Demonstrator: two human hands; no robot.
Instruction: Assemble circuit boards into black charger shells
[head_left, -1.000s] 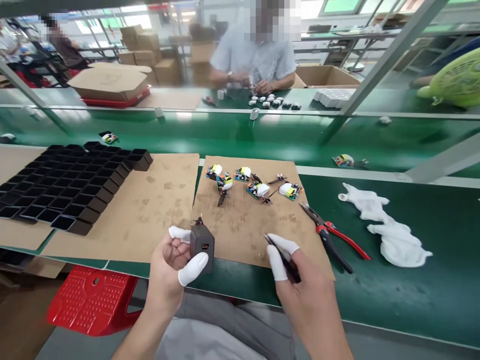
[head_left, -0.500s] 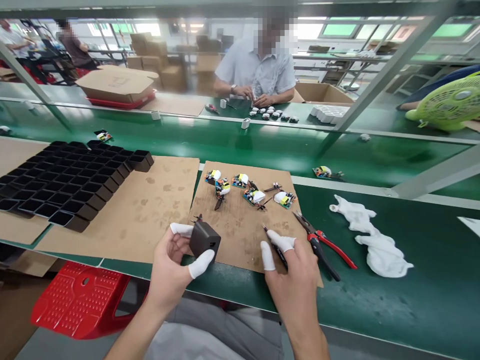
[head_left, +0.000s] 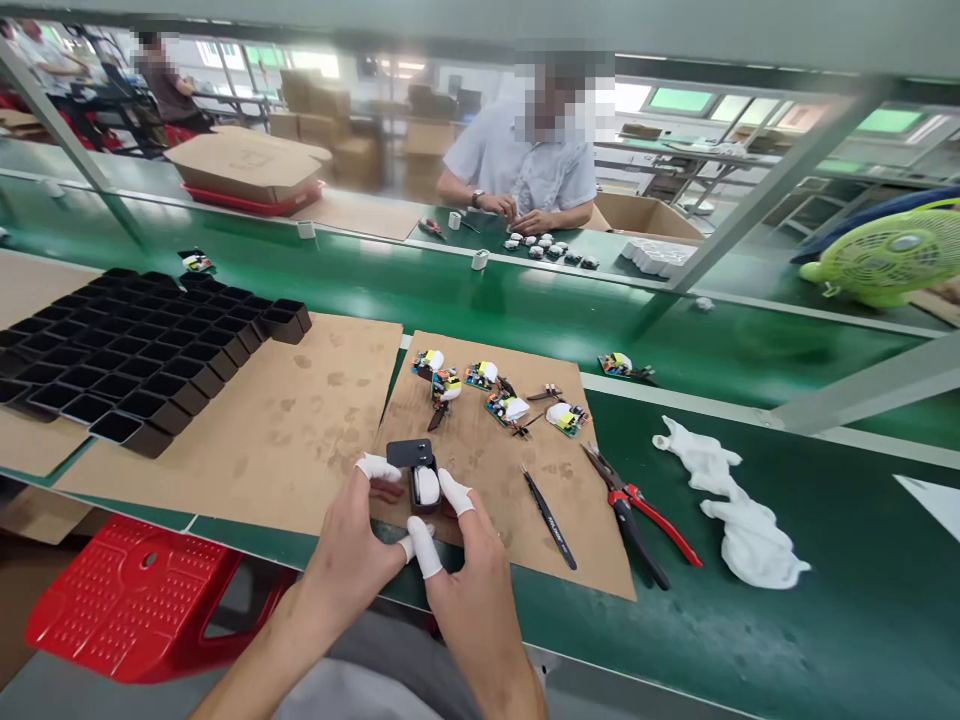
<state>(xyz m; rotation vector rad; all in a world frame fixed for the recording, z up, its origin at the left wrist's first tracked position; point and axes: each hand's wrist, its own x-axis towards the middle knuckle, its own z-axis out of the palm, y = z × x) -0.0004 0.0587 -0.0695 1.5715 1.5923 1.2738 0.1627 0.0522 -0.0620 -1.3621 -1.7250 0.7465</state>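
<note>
Between both hands is a black charger housing (head_left: 424, 503), its mouth turned up and a white-covered part visible inside. A flat black cover (head_left: 409, 453) sits tilted at its far side. My left hand (head_left: 352, 540) grips the housing from the left, with white finger cots on thumb and finger. From the right, my right hand (head_left: 471, 555) closes its capped finger and thumb on the same housing. Black tweezers (head_left: 550, 518) lie on the cardboard (head_left: 480, 480) right of my hands. Several circuit boards (head_left: 507, 408) with yellow and white parts lie beyond.
Rows of open black housings (head_left: 184, 360) cover the left cardboard. Red-handled pliers (head_left: 626, 510) and crumpled white cloth (head_left: 750, 520) lie at right. A green conveyor belt (head_left: 360, 285) runs behind, carrying another board (head_left: 622, 364). A person (head_left: 525, 165) works opposite. A red stool (head_left: 135, 600) stands lower left.
My right hand has let go of the tweezers and moved left onto the housing. The housing has turned so its open end faces up. Boards on the belt have shifted left.
</note>
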